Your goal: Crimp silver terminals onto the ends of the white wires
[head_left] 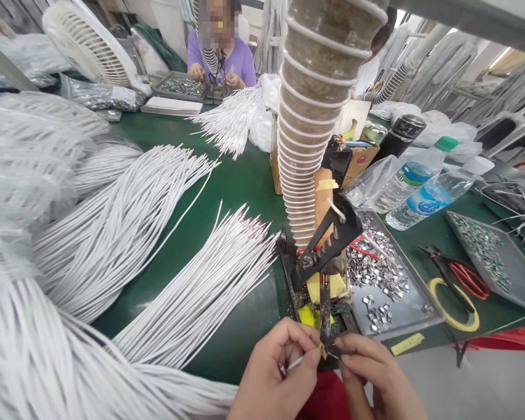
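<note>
Head | left hand (273, 373) pinches wire (294, 364) | right hand (376, 373) fingertips hidden

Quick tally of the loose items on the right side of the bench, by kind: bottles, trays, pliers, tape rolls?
Clear water bottles: 2 (green cap, white cap)
Black flask: 1
Metal trays of small clips: 2 (near, far right)
Red-handled pliers: 1
Yellow tape roll: 1
Total: 7
</note>
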`<state>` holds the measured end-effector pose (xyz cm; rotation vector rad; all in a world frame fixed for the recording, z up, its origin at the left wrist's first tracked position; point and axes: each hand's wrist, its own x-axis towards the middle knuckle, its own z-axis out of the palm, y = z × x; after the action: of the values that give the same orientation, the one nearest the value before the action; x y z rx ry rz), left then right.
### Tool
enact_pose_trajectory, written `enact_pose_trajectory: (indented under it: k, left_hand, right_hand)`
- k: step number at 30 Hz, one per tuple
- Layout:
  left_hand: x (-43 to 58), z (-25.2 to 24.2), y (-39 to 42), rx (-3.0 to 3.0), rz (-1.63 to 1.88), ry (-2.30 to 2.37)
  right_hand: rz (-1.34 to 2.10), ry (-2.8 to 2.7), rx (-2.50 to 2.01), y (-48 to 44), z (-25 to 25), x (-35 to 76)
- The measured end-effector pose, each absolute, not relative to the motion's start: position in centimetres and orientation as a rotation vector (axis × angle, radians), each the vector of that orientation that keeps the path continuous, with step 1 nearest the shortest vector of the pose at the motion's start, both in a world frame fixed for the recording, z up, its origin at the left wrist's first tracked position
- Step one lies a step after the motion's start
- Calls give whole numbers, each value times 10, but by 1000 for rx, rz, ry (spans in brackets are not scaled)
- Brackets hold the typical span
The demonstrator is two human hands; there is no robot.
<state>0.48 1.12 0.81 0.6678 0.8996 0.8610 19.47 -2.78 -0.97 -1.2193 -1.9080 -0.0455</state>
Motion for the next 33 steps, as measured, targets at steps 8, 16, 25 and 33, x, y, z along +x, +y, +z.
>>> enact_pose_trajectory:
  k: [8,16,25,33]
  left_hand:
    - [4,11,15,665,894,872]
    - [5,21,13,773,900,971]
    - [6,6,1,893,923,984]
    - [11,-11,-9,980,925,965]
  right_hand:
    - [-123,-1813,-1342,-32,-8,181]
    - [-93,-1619,-1415,-35,-9,158]
    - [47,-1796,-1236,-26,-4,178]
    - [175,-1803,-1275,-30,8,191]
